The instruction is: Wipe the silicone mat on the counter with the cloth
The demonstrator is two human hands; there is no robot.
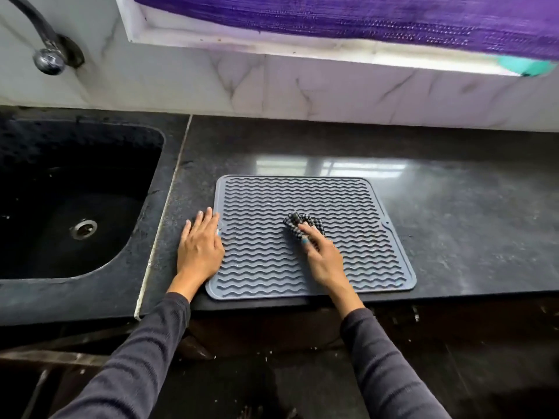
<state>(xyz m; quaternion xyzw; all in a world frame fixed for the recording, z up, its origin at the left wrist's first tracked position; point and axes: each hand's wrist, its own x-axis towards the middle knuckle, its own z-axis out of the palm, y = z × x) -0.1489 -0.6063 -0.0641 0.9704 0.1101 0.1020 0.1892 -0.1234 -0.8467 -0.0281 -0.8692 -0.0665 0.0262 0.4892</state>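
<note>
A grey silicone mat with wavy ridges lies flat on the dark counter, near its front edge. My right hand holds a bunched black-and-white checked cloth against the middle of the mat, fingers curled over it. My left hand lies flat with straight fingers on the mat's left edge and the counter beside it, pressing down.
A black sink with a metal drain sits to the left, a tap above it. White marble tiles back the counter, with a window sill and purple curtain above. Bare counter extends to the right of the mat.
</note>
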